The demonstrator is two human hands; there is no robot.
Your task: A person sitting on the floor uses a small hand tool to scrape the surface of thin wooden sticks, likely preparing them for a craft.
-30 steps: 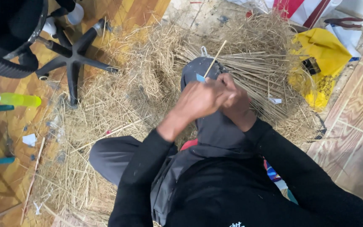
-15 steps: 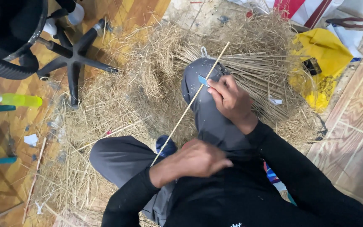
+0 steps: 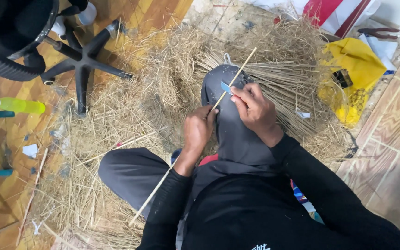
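I sit on the floor in dark trousers, my right knee (image 3: 228, 78) raised in front of me. A long pale straw stalk (image 3: 237, 74) runs diagonally across that knee, from upper right down to lower left. My left hand (image 3: 197, 129) grips the stalk at its middle. My right hand (image 3: 254, 107) pinches a small blue blade (image 3: 226, 87) against the stalk just above my left hand. A bundle of straight stalks (image 3: 285, 76) lies behind the knee.
Loose straw (image 3: 130, 106) covers the floor around my legs. A black office chair base (image 3: 82, 62) stands at upper left. A yellow-green bottle (image 3: 17, 105) lies at the left edge. A yellow bag (image 3: 353, 69) and pliers (image 3: 378, 32) lie at upper right.
My left hand has slid up the stalk from near my lap to close beside my right hand. The stalk has slid down through my hands, so less of it sticks out beyond the knee.
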